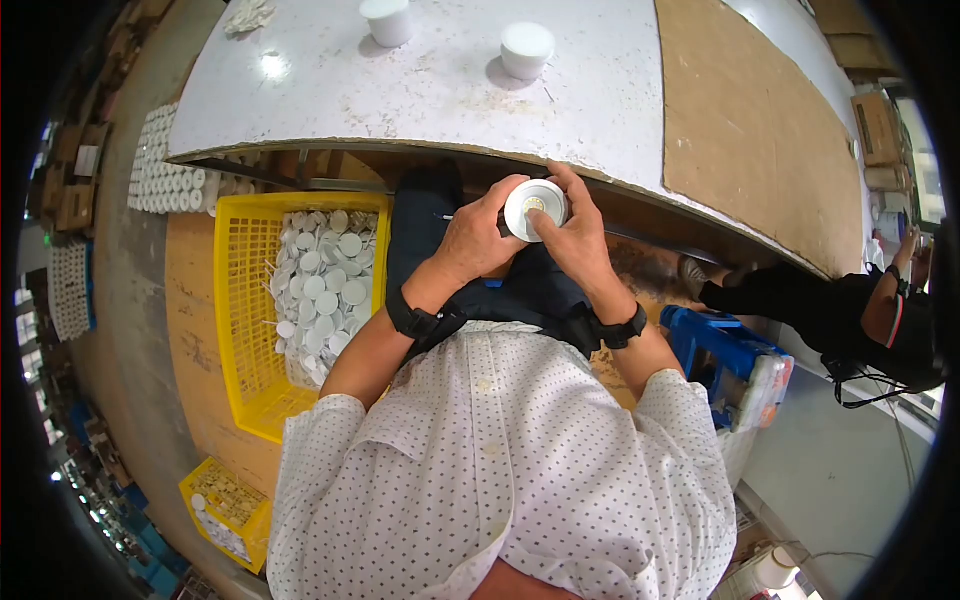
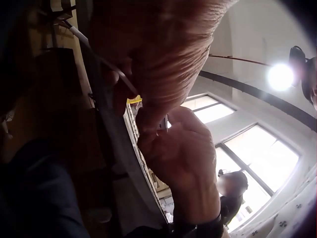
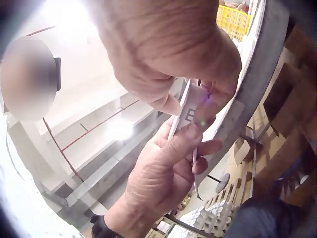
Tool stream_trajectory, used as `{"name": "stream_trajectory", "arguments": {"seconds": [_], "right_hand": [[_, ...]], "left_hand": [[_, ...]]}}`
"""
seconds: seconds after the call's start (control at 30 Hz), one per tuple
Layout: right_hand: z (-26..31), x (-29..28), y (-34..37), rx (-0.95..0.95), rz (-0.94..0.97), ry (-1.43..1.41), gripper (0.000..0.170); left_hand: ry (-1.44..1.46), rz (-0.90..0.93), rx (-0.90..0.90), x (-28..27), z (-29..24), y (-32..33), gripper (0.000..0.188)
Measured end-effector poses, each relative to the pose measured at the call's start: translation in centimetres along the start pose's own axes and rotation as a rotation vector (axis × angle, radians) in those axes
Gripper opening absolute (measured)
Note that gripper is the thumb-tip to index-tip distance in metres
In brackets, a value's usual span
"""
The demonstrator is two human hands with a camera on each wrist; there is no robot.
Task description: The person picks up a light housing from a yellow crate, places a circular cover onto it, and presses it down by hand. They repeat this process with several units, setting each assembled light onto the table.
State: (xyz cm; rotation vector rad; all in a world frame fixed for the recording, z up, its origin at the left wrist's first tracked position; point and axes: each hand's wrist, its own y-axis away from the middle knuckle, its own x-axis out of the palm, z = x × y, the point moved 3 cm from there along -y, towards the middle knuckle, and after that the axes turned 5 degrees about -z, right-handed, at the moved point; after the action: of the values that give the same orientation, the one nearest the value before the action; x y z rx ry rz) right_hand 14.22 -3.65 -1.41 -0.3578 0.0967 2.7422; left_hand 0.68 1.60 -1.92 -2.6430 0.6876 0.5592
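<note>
A white round downlight (image 1: 520,201), cup-shaped with a yellowish LED disc at its centre, is held over the lap just in front of the table edge. My left hand (image 1: 472,243) grips its left side. From the right, my right hand (image 1: 580,238) holds the rim, its thumb reaching inside the cup near the LED disc. Dark lettering shows on the side of the downlight (image 3: 190,113) in the right wrist view. A thin white cable (image 2: 78,35) runs to the hands in the left wrist view, where the fingers hide most of the downlight.
Two white cup-shaped pieces (image 1: 527,50) stand on the white table (image 1: 300,100). Brown cardboard (image 1: 750,130) covers its right part. A yellow basket (image 1: 245,330) of white discs sits at left, a smaller yellow basket (image 1: 258,520) behind. Another person (image 1: 850,310) is at right, near a blue plastic object (image 1: 705,345).
</note>
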Motion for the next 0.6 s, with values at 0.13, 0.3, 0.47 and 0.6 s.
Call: {"name": "stream_trajectory", "arguments": {"seconds": [0.13, 0.3, 0.47, 0.6], "right_hand": [[-0.4, 0.3, 0.1, -0.020, 0.002, 0.048, 0.059], [-0.3, 0.4, 0.2, 0.023, 0.010, 0.037, 0.056], [-1.1, 0.6, 0.2, 0.055, 0.014, 0.006, 0.051], [-1.1, 0.6, 0.2, 0.079, 0.016, -0.003, 0.048]], "left_hand": [[-0.035, 0.018, 0.021, 0.2, 0.0, 0.2, 0.059], [-0.061, 0.001, 0.081, 0.2, -0.3, 0.3, 0.058], [-0.064, 0.053, 0.005, 0.2, -0.1, 0.5, 0.060], [-0.071, 0.039, 0.025, 0.4, 0.0, 0.6, 0.059]]}}
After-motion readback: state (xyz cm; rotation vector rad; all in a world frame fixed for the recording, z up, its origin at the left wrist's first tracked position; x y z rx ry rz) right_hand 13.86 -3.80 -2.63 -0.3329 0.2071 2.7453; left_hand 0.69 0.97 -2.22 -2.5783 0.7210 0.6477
